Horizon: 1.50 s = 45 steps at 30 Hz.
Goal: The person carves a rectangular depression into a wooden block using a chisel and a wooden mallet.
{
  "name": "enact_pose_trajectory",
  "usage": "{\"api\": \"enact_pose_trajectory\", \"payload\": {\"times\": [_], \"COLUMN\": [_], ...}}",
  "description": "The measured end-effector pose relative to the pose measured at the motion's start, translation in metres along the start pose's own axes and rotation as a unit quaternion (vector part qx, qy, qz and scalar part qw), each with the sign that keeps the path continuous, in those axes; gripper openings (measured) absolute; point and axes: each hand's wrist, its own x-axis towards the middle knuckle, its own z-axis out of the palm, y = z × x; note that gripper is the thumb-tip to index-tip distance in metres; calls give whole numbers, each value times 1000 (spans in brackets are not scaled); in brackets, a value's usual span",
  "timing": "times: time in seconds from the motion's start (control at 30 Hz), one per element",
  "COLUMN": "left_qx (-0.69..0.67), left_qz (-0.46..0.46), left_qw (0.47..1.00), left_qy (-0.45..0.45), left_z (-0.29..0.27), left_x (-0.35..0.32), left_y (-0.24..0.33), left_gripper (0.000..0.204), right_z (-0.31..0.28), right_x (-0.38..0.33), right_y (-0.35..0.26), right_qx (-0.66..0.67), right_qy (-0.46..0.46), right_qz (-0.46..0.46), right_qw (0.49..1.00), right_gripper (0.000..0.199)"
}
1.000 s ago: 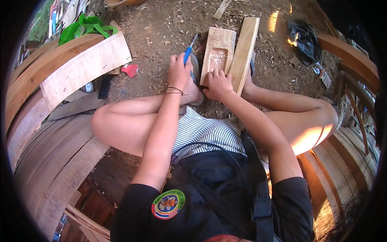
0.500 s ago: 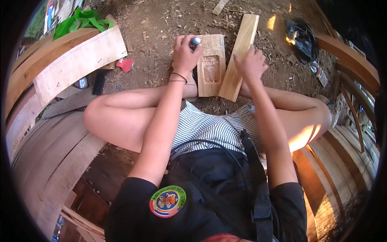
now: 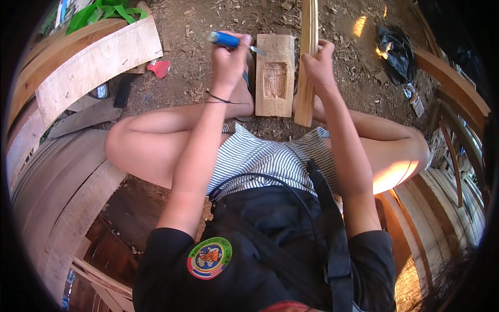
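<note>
1. Left hand: clenched round a blue-handled chisel, blade (metal tip) over the block's upper left corner.
2. Right hand: grasping an upright wooden slat.
3. Wooden block: on the dirt ground, rectangular recess carved in, just left of the slat.

Blue-handled chisel, pale tan wood block, black-and-white striped cloth, black bag.

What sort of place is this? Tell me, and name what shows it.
Probably an outdoor woodworking spot. The dirt ground is strewn with wood chips, planks lie around, and the left hand holds a blue-handled chisel beside a wooden block with a carved recess, while the right hand grips a wood strip.
</note>
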Motion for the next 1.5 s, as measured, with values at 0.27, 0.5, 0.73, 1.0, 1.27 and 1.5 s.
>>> {"api": "enact_pose_trajectory", "payload": {"times": [0.27, 0.5, 0.73, 1.0, 1.27, 1.5], "left_qx": [-47, 107, 158, 77, 122, 158], "left_qz": [-94, 3, 131, 37, 53, 74], "left_qw": [994, 988, 977, 992, 984, 978], "left_qy": [-32, -111, -58, -94, -115, -115], "left_z": [24, 16, 20, 12, 16, 17], "left_x": [-6, 17, 23, 19, 17, 16], "left_y": [-10, -1, -6, -2, -7, -8], "left_gripper": [35, 33, 28, 31, 30, 28], "right_z": [-70, -70, -57, -55, -50, -48], "right_x": [-51, -61, -59, -59, -60, -62], "right_y": [-62, -35, -19, -27, -25, -25], "right_qx": [206, 4, -10, 4, -22, -22], "right_qy": [-145, -163, -152, -172, -164, -158], "right_qz": [126, 189, 254, 294, 257, 240], "right_qw": [960, 968, 955, 940, 952, 958], "right_gripper": [56, 63, 61, 62, 64, 64]}}
